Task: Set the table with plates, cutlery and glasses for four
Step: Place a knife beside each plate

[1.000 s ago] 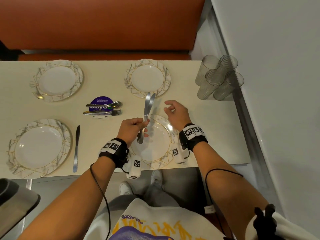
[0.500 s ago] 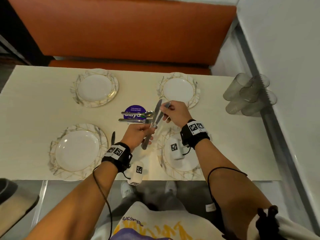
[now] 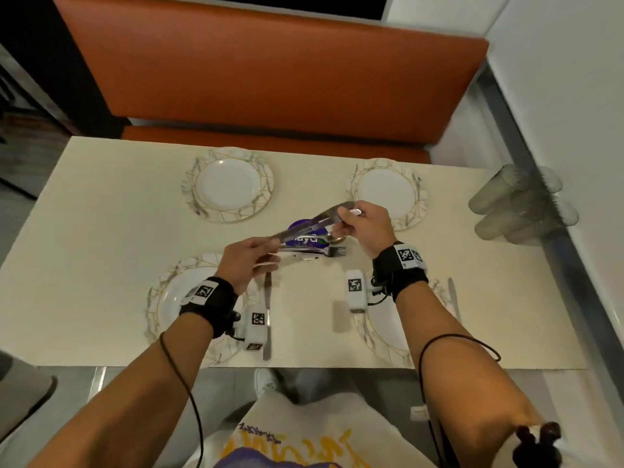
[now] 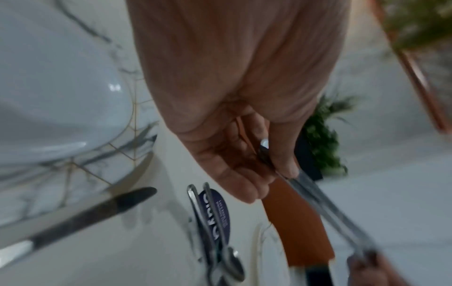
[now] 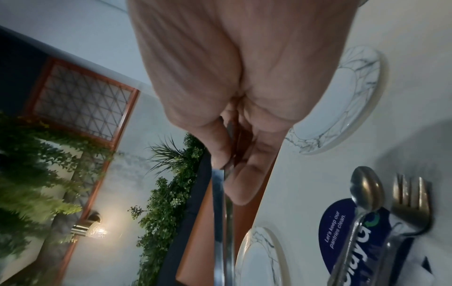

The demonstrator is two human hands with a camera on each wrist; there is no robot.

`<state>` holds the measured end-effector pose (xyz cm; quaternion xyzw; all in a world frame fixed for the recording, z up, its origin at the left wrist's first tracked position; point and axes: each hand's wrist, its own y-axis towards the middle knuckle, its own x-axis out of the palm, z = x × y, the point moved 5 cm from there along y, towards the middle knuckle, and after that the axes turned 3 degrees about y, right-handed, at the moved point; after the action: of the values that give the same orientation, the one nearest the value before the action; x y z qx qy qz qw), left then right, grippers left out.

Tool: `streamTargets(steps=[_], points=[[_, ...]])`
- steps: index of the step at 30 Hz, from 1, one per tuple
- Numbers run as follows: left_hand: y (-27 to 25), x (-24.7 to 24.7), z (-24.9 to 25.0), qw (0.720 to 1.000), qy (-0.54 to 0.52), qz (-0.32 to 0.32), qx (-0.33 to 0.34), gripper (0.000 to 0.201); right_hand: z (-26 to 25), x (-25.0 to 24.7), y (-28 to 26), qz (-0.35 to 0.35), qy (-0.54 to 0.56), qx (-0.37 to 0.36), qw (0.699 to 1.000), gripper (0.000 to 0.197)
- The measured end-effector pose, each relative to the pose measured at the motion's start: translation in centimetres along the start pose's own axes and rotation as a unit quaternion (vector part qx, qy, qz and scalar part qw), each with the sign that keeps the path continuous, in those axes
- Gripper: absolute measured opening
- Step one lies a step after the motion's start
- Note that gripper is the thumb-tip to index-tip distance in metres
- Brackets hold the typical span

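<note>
- Left hand and right hand pinch opposite ends of two knives, held over table centre.
- Spoon, fork lie below.

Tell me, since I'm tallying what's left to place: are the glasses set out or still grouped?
Still grouped: the glasses cluster at the table's far right edge by the wall, none beside any plate.
</note>
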<state>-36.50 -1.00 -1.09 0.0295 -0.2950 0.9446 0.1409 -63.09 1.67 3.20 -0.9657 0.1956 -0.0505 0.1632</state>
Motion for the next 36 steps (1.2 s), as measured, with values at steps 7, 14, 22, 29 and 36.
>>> streamTargets(steps=[7,14,22,29,36], points=[[4.6,0.2,3.5,0.979,-0.193,0.06,0.014,0.015,2.2,1.6,-0.9,-0.102,0.013,0.095,0.99,0.015],[9.1,6.0,5.0,0.989,-0.123,0.076,0.037,0.021,3.6,0.3,1.8,-0.063,-0.014,0.102,0.993,0.014],[13.7,14.2,5.4,0.997,-0.075,0.005,0.026,0.037,4.2,-5.3,6.1,0.03,-0.012,0.063,0.997,0.012],[20.1,16.4,6.3,0.999,-0.015,0.038,-0.018,0.028,4.6,-9.5,8.4,0.09,0.117,0.086,0.985,0.009],[26.3,16.8,4.9,0.976,0.178,0.118,-0.047,0.02,4.9,-12.7,9.4,0.099,0.112,0.079,0.986,0.01]])
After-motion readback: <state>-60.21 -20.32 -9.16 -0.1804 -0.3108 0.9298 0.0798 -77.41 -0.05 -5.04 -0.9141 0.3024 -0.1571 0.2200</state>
